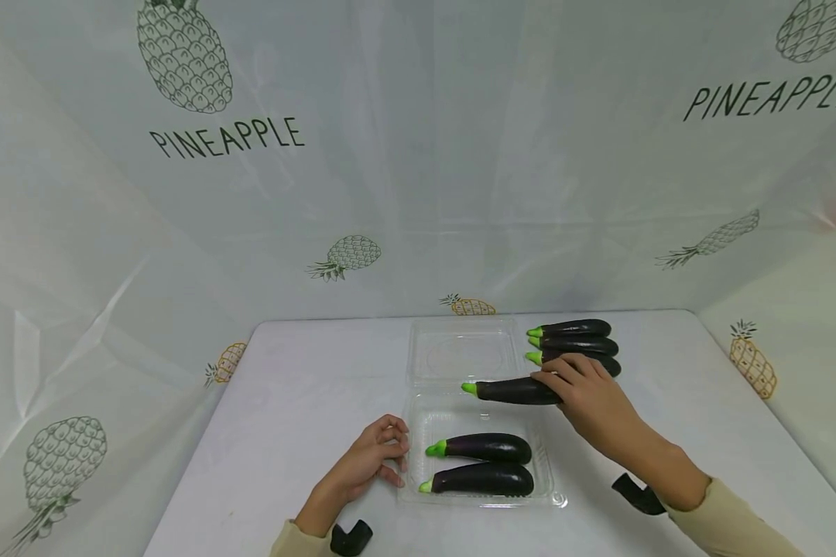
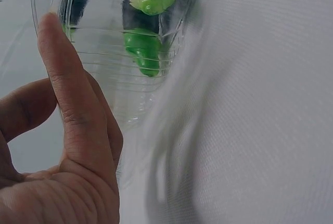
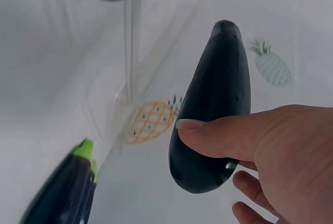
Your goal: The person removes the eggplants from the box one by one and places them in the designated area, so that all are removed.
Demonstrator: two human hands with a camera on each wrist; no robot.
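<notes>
My right hand (image 1: pixel 595 406) grips a dark eggplant (image 1: pixel 519 391) by its rounded end, thumb laid across it. Its green stem points left, above the middle of a clear plastic clamshell box (image 1: pixel 546 464). Inside the box two eggplants lie side by side: a rear one (image 1: pixel 491 447) and a front one (image 1: pixel 488 480), both with green stems to the left. My left hand (image 1: pixel 372 456) rests at the box's left wall; in the left wrist view its long finger (image 2: pixel 73 88) is straight against the clear plastic.
The box's transparent lid (image 1: pixel 463 352) lies folded back behind it. Several more eggplants (image 1: pixel 574 343) lie in a stack of rows at the back right of the white table (image 1: pixel 306 387). A pineapple-printed curtain (image 1: pixel 460 155) hangs behind the table.
</notes>
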